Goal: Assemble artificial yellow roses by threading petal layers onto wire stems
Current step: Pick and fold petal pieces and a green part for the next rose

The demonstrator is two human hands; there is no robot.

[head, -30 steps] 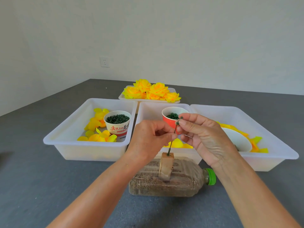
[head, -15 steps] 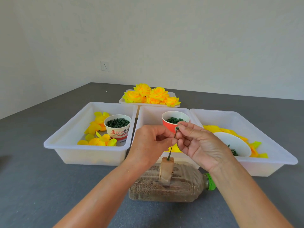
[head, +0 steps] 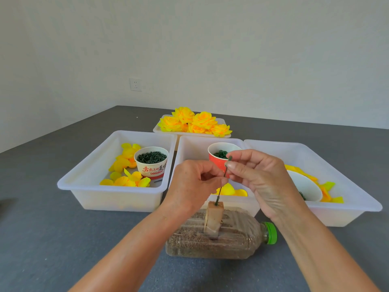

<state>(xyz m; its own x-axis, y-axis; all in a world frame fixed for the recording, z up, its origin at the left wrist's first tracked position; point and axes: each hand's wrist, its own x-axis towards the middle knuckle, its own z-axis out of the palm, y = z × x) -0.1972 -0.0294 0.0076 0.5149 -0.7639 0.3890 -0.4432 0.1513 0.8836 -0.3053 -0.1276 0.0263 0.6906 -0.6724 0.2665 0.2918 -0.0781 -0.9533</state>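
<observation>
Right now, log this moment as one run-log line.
stage: stem set | wire stem: standing in wooden block on bottle | left hand: pinching stem | right hand: pinching stem | petals: none threaded

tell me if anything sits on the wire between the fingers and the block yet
Nothing visible does. The wire runs bare from the left hand and right hand, which both pinch it, down to the block. No petal is threaded on that stretch.
</observation>
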